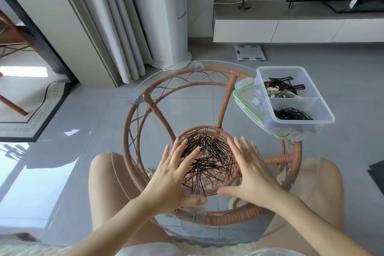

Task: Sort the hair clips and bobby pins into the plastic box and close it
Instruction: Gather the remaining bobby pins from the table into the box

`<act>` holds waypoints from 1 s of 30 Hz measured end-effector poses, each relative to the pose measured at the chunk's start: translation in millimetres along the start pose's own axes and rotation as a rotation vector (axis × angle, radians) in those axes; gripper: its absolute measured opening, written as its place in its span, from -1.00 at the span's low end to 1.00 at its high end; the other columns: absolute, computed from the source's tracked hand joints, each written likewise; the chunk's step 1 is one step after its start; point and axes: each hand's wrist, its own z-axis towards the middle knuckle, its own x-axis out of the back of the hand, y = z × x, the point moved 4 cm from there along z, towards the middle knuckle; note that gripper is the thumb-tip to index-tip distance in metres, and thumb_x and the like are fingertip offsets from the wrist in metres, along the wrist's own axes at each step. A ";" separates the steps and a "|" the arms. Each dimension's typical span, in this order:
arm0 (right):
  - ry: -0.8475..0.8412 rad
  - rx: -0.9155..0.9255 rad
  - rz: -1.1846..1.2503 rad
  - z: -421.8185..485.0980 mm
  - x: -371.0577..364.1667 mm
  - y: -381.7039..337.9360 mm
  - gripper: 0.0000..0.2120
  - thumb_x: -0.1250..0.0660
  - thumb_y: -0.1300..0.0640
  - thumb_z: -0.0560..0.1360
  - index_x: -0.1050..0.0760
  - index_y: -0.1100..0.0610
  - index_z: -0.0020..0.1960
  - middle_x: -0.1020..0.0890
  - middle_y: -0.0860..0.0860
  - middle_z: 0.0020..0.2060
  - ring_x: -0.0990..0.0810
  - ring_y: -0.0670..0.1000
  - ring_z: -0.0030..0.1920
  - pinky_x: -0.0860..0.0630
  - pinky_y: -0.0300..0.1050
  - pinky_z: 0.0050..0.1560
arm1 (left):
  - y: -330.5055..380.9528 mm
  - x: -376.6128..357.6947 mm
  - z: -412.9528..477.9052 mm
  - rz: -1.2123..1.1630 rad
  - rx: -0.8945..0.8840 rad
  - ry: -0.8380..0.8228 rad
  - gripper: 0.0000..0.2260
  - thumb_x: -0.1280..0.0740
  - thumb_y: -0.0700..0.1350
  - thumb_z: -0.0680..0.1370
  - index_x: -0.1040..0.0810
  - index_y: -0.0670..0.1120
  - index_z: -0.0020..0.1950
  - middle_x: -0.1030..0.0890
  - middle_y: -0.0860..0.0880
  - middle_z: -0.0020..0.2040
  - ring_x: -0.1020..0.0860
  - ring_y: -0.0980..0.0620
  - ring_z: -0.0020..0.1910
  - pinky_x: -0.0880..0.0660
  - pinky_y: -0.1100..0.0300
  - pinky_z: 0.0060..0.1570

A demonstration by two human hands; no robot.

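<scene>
A loose pile of dark bobby pins (209, 156) lies on the round glass tabletop (128, 122), above a rattan frame. My left hand (174, 174) rests flat on the pile's left side, fingers spread. My right hand (251, 170) lies flat on its right side, fingers spread too. Neither hand holds anything. At the table's right edge stands a clear plastic box (320, 97) with two compartments: hair clips (284, 88) in the far one, bobby pins (293, 114) in the near one. Its green-rimmed lid (246, 100) lies under and beside the box, to its left.
The rattan table frame (160, 114) shows through the glass. My knees sit below the table on both sides. A bathroom scale (250, 52) lies on the floor beyond, with curtains, a TV cabinet (291, 25) and a rug (39, 108) further off.
</scene>
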 end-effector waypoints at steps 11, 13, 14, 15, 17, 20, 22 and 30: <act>0.074 0.056 0.354 49.0 -6.3 -24.4 -0.28 -0.30 -0.02 0.47 0.04 -0.03 0.48 -0.25 0.01 0.45 -0.14 0.05 0.47 -0.22 0.12 0.42 | 8.7 14.3 36.2 -0.246 -0.002 0.170 -0.49 -0.15 0.00 0.59 -0.11 -0.08 0.50 -0.21 -0.05 0.50 -0.28 -0.06 0.46 -0.33 0.06 0.39; 0.076 0.032 0.458 48.3 -2.3 -27.5 -0.27 -0.32 0.00 0.45 0.02 -0.06 0.47 -0.28 -0.01 0.44 -0.19 -0.04 0.45 -0.26 0.08 0.40 | 10.0 18.7 39.8 -0.332 0.049 0.199 -0.52 -0.15 -0.05 0.60 -0.11 -0.07 0.50 -0.20 -0.01 0.51 -0.21 0.03 0.48 -0.27 0.09 0.43; 0.097 0.005 0.524 45.0 1.9 -26.6 -0.27 -0.34 -0.01 0.44 -0.01 -0.06 0.47 -0.29 -0.05 0.43 -0.22 -0.11 0.43 -0.28 0.02 0.40 | 9.7 23.1 39.1 -0.385 0.084 0.226 -0.52 -0.15 -0.05 0.60 -0.13 -0.06 0.50 -0.22 0.00 0.50 -0.18 0.09 0.48 -0.23 0.13 0.45; 0.132 -0.024 0.565 39.7 7.2 -24.7 -0.27 -0.36 -0.05 0.42 -0.05 -0.05 0.46 -0.30 -0.08 0.42 -0.24 -0.17 0.40 -0.27 -0.05 0.40 | 7.9 27.7 37.2 -0.421 0.120 0.257 -0.53 -0.16 -0.04 0.59 -0.17 -0.07 0.48 -0.25 0.00 0.49 -0.18 0.13 0.47 -0.20 0.17 0.45; 0.234 -0.067 0.480 25.1 15.9 -18.5 -0.22 -0.34 -0.23 0.35 -0.12 0.00 0.45 -0.34 -0.10 0.39 -0.29 -0.16 0.37 -0.26 -0.15 0.39 | 0.3 37.8 28.6 -0.401 0.196 0.321 -0.52 -0.20 0.08 0.56 -0.28 -0.07 0.43 -0.35 0.01 0.42 -0.27 0.15 0.40 -0.22 0.22 0.40; 0.313 -0.155 0.033 8.2 20.9 -12.6 -0.10 -0.15 -0.48 0.23 -0.34 0.12 0.34 -0.51 0.00 0.23 -0.46 0.05 0.21 -0.36 -0.06 0.22 | -14.7 47.7 14.5 -0.230 0.383 0.265 -0.39 -0.15 0.33 0.43 -0.42 -0.03 0.32 -0.46 0.01 0.26 -0.35 0.08 0.29 -0.32 0.13 0.30; 0.268 -0.205 -0.085 8.1 16.2 -12.3 -0.11 -0.15 -0.50 0.19 -0.44 0.16 0.24 -0.55 0.04 0.06 -0.49 0.10 0.06 -0.44 -0.01 0.09 | -19.8 45.7 12.2 -0.181 0.478 0.116 -0.38 -0.22 0.33 0.41 -0.40 -0.02 0.34 -0.45 -0.01 0.25 -0.36 0.02 0.28 -0.34 0.13 0.27; 0.178 -0.149 0.027 40.7 9.1 -30.7 -0.52 -0.36 -0.04 0.41 -0.47 0.24 0.21 -0.53 0.12 -0.05 -0.48 0.12 0.00 -0.48 -0.04 -0.02 | -2.3 42.2 49.2 -0.068 0.407 -0.079 -0.47 -0.39 0.13 0.42 -0.44 -0.17 0.25 -0.48 -0.12 0.16 -0.47 -0.07 0.12 -0.42 0.17 0.09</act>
